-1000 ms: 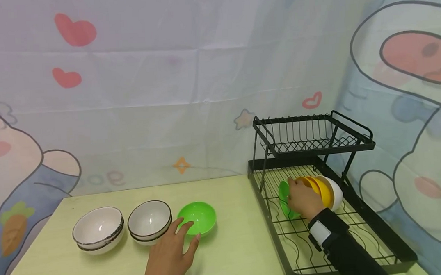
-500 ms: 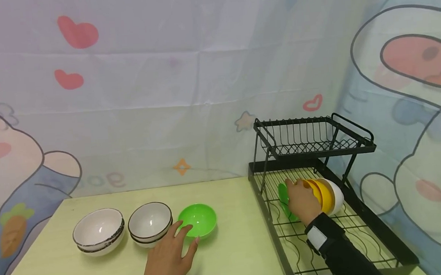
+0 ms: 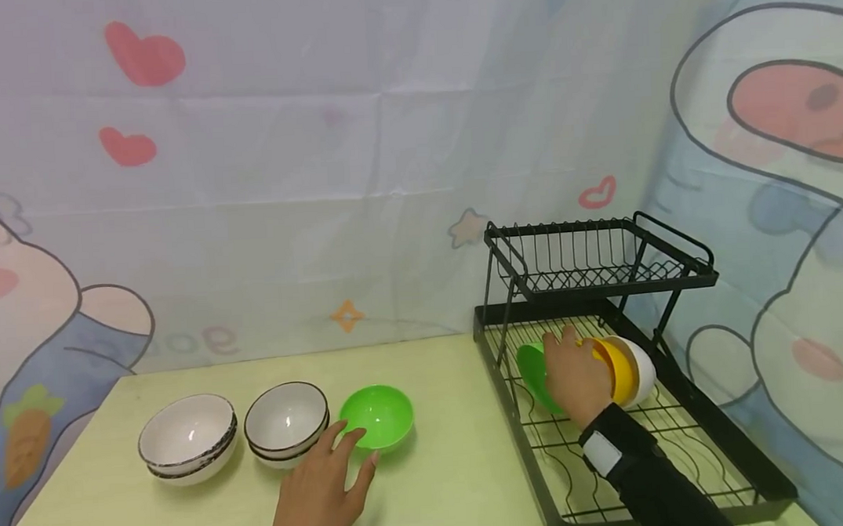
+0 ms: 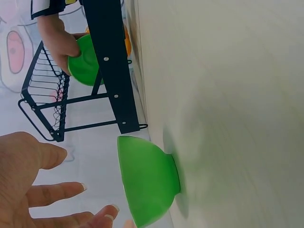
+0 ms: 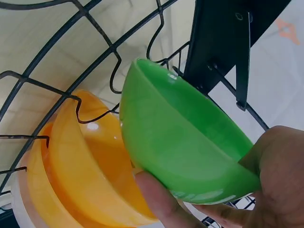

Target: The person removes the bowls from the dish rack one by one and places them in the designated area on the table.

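My right hand grips a green bowl on the lower tier of the black dish rack, thumb at the rim and fingers against its outside. The bowl stands tilted on its side, its mouth facing left in the head view. Right beside it two yellow bowls and a white bowl stand on edge in a row. My left hand hovers with spread fingers near a second green bowl, which sits upright on the table; a gap shows between them in the left wrist view.
Left of the green bowl stand two stacks of white, dark-rimmed bowls, a left stack and a right stack. The rack's upper basket overhangs the back of its lower tier. A printed cloth hangs behind the table.
The green bowl in my right hand has shifted a little left, away from the yellow bowls, and shows more of its inside. My left hand has barely moved.
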The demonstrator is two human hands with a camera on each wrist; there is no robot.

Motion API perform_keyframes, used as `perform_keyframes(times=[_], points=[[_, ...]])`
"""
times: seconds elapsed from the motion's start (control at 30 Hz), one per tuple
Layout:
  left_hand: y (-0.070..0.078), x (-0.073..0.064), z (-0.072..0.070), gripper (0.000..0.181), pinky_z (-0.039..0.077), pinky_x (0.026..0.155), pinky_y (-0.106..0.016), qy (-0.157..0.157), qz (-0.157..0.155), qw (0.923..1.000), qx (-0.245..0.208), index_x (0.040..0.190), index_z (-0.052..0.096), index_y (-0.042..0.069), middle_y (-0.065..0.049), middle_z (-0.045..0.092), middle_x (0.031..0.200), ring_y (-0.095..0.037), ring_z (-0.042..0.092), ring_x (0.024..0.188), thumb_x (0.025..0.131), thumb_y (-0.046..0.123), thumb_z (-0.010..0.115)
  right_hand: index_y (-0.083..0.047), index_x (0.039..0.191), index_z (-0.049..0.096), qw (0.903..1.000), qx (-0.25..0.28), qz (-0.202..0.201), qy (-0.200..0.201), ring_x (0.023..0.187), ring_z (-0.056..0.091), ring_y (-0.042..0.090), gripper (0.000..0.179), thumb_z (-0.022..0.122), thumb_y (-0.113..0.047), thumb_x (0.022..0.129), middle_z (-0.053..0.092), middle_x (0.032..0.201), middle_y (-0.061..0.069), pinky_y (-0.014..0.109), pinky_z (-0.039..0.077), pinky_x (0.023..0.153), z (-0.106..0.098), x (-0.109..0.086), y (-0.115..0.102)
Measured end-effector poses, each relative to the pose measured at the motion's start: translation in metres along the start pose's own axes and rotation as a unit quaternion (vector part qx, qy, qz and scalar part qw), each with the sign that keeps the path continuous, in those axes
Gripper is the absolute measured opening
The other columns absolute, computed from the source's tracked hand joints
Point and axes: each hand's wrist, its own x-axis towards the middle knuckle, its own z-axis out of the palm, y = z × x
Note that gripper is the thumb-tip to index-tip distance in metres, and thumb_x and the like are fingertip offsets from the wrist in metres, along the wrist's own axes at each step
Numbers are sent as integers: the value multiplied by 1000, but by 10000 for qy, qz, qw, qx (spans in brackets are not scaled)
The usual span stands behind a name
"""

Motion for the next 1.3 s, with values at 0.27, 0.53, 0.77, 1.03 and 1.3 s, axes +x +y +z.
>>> perform_keyframes(times=[0.27,0.53,0.77,1.03,1.3], points=[[0,-1,-2,34,54,64,-50,-118,-82,9999,-24,122,68,20,-11,63,133,-35,71,95,93,38,67,10,126,55,9998,166,-116,-52,104,55,58,50,75,-7,84,53,124,39,57,56,61,-3,-1,-2],[-2,-1,-5,35,54,64,-51,-25,-74,10000,-20,122,68,18,-11,63,133,-35,70,99,93,37,67,12,126,54,9996,190,-218,-27,102,56,58,54,77,-9,82,55,121,39,60,56,71,-2,-2,-2],[-3,-1,-7,34,54,63,-51,88,-2,10000,-26,121,68,18,-12,63,132,-34,71,97,93,37,68,14,128,52,9992,282,-214,-158,106,53,61,55,74,-8,84,53,123,41,64,53,80,-5,-2,1],[-1,1,-6,35,54,63,-50,21,4,10000,-25,122,68,17,-11,63,133,-33,71,99,93,37,67,15,127,52,9993,259,-260,-29,103,54,60,55,74,-8,83,54,120,41,66,50,86,-8,-4,6],[-2,0,-6,36,54,62,-50,-15,4,10000,22,122,68,17,-11,62,133,-33,70,101,94,38,67,17,126,51,9987,370,-357,-4,103,54,59,53,73,-6,83,54,118,42,67,47,90,-9,-3,9]])
